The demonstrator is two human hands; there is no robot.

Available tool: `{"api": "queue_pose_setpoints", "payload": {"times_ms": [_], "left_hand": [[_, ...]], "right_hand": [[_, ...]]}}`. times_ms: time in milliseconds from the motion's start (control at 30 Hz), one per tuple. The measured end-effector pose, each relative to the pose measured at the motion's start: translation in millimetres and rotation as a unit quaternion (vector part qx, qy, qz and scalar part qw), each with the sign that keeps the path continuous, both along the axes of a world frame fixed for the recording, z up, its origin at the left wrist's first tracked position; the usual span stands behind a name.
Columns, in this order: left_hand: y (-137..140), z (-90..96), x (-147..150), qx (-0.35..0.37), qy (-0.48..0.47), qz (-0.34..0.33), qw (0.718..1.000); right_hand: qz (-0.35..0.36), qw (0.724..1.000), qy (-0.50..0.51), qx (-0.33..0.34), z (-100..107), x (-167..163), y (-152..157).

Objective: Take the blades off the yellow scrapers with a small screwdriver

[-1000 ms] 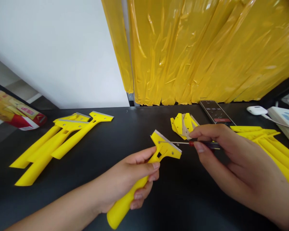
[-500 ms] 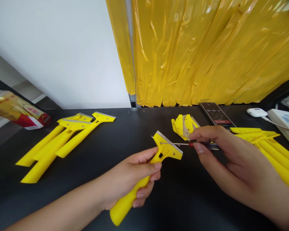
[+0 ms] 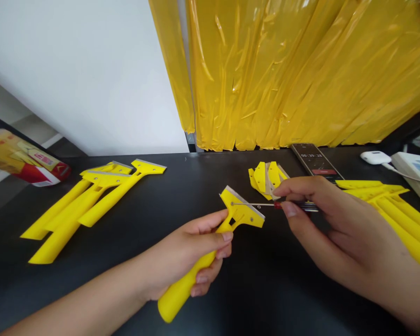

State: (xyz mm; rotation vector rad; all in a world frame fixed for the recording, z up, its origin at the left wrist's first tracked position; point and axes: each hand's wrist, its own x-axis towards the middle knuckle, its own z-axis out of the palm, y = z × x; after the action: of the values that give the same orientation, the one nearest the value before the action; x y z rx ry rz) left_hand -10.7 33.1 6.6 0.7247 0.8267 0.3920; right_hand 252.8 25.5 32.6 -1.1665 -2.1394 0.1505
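Note:
My left hand (image 3: 199,252) is wrapped round the handle of a yellow scraper (image 3: 177,296), whose wide head points up and away with a metal blade along its edge. Between the thumb and fingers of my right hand (image 3: 331,233) is a thin screwdriver (image 3: 259,204) with a red and dark handle. Its tip meets the left screw on the scraper's head; a second screw shows at the head's right side. Just beyond, a small pile of yellow plates (image 3: 264,179) lies on the black table, partly behind my right fingertips.
Several yellow scrapers (image 3: 101,184) with blades lie at the left. More yellow scraper handles (image 3: 402,210) are stacked at the right, partly behind my hand. A phone (image 3: 315,161) showing a timer, a white earphone case (image 3: 374,157) and a power strip (image 3: 416,170) sit at the back right. A red-and-yellow package (image 3: 28,161) stands far left.
The screwdriver tip stays at the scraper's left screw, and both hands keep their holds. The whole view has shifted slightly. The phone's timer has advanced by a second.

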Motion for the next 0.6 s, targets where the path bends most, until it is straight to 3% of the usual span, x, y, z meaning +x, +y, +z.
{"api": "queue_pose_setpoints", "payload": {"times_ms": [600], "left_hand": [[1,-1.5,1,-0.004,0.02,-0.02,1.0]], "right_hand": [[0.067,0.982,-0.148,0.095,13,-3,-6]]}}
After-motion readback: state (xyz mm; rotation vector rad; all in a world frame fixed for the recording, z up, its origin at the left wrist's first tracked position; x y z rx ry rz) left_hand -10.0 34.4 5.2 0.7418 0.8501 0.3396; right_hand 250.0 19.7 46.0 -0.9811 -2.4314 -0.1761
